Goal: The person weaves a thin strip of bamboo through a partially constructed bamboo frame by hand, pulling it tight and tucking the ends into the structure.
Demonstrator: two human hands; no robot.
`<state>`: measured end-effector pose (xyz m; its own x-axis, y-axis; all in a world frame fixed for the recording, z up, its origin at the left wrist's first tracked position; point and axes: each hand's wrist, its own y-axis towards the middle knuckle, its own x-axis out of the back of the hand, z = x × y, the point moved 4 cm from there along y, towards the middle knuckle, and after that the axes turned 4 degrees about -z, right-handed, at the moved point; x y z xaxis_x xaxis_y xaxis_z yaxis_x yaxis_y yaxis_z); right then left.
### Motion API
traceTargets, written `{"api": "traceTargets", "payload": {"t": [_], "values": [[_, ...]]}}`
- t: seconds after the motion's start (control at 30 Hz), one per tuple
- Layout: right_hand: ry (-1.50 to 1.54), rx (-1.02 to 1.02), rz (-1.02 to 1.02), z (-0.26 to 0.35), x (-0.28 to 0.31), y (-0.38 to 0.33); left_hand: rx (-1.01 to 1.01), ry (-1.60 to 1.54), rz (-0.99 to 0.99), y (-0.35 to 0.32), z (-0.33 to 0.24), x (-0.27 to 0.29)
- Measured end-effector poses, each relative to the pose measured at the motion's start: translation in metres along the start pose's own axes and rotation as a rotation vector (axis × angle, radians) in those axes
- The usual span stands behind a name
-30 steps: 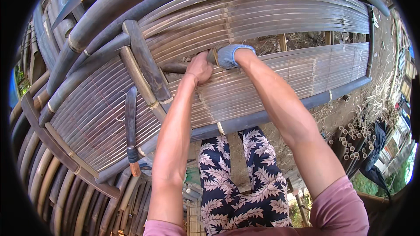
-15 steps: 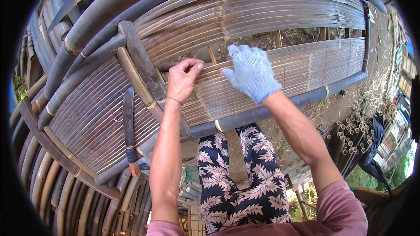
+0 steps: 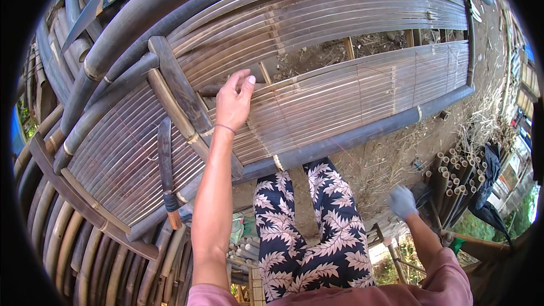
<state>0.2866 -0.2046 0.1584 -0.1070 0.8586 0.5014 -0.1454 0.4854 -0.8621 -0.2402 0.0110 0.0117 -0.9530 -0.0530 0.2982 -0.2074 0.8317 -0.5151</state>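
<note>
My bare left hand point(image 3: 233, 105) is at the edge of the split-bamboo slats point(image 3: 323, 102), beside a long gap in a bamboo panel. Its thumb and forefinger are close together; what is between them, if anything, is too small to make out. Down to the right, off the panel, my right hand point(image 3: 402, 202) in a blue-grey knit glove is closed in a fist. A faint thin red thread seems to run from the slats toward it. Similar dark red threads cross the slats in rows. A knife point(image 3: 166, 164) with a wrapped wooden handle lies on the left section.
A dark bamboo rail point(image 3: 351, 146) borders the panel on my side. Thick bent bamboo poles point(image 3: 130, 28) and a handsaw point(image 3: 97, 8) are at upper left. Several bamboo poles point(image 3: 107, 260) fill the lower left. Cut bamboo tubes point(image 3: 458, 173) are bundled at right.
My gloved right hand has swept from the slats down and right, away from the panel. My left hand has stayed near the gap, with its fingers slightly loosened. The view has shifted a little.
</note>
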Motion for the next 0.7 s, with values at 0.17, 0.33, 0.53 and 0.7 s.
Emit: {"api": "traceTargets", "payload": {"t": [0.17,0.33,0.53,0.7], "values": [[0.541,-0.654,0.036,-0.142,-0.056,-0.096,-0.036,0.578,0.172,0.0,0.028,-0.019],[0.623,-0.804,-0.53,-0.088,-0.036,0.012,-0.09,0.603,0.223,-0.006,0.029,-0.033],[0.246,0.188,-0.879,0.23,0.16,0.196,-0.152,0.602,0.175,-0.013,0.04,-0.028],[0.107,0.192,-0.72,0.308,0.17,0.264,-0.09,0.584,0.094,-0.013,0.038,-0.029]]}}
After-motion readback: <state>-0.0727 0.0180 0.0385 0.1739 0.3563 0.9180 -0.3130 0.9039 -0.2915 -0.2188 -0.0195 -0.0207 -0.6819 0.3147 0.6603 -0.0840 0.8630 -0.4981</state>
